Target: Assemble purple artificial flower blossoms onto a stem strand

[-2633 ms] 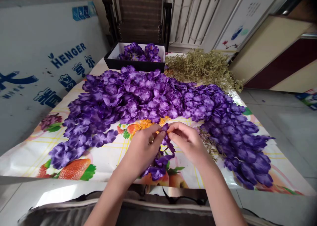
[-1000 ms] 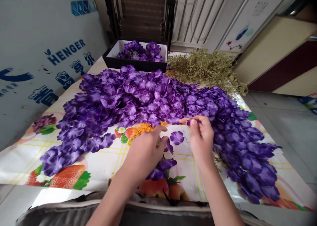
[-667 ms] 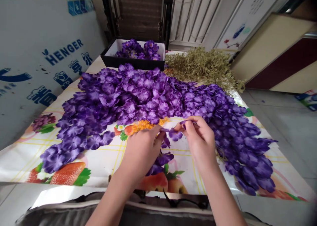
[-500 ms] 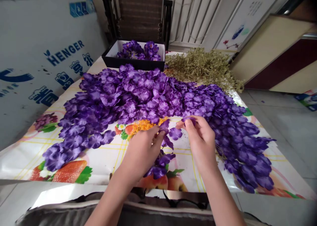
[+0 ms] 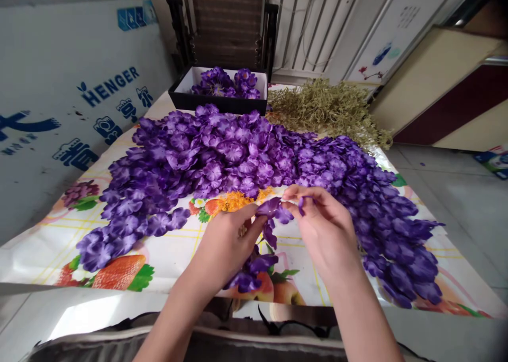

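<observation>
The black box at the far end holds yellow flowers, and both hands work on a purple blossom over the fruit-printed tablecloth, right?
No: the head view shows the black box holding purple artificial blossoms, not yellow flowers. The rest stands: the left hand and right hand work on a purple blossom over the fruit-printed tablecloth.

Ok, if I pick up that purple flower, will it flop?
Probably yes: the thin purple artificial flower by the left hand has petals drooping below it, so it looks floppy. It seems very light for its size, and being flat, it likely won't roll.
</observation>
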Demonstrator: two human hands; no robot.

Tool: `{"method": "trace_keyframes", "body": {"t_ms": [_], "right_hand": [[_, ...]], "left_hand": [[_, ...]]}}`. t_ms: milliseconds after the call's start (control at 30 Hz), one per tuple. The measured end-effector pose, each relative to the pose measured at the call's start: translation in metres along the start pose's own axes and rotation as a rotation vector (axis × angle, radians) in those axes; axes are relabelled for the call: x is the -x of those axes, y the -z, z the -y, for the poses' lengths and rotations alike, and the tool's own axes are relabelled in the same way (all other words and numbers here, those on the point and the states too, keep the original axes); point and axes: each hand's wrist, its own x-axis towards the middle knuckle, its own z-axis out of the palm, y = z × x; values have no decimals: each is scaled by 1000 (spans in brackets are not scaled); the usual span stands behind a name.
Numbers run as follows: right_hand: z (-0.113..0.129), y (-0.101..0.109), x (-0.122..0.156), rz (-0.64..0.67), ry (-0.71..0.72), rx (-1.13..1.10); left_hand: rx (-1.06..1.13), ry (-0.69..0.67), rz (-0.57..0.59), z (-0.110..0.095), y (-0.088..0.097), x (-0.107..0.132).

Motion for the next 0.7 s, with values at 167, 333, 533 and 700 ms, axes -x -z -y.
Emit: {"method": "trace_keyframes", "body": {"t_ms": [167, 333, 533, 700], "right_hand": [[6, 4, -2, 136, -355, -211], [4, 1, 0, 257, -503, -259], [-4, 5, 1, 199, -570, -228], [-2, 6, -1, 176, -580, -154]], "left_hand": [[-481, -221, -178, 7, 6, 3], [-538, -448, -290, 9, 8, 3], [-496, -525, -337, 9, 6, 3], [-484, -545, -390, 8, 6, 0]]}}
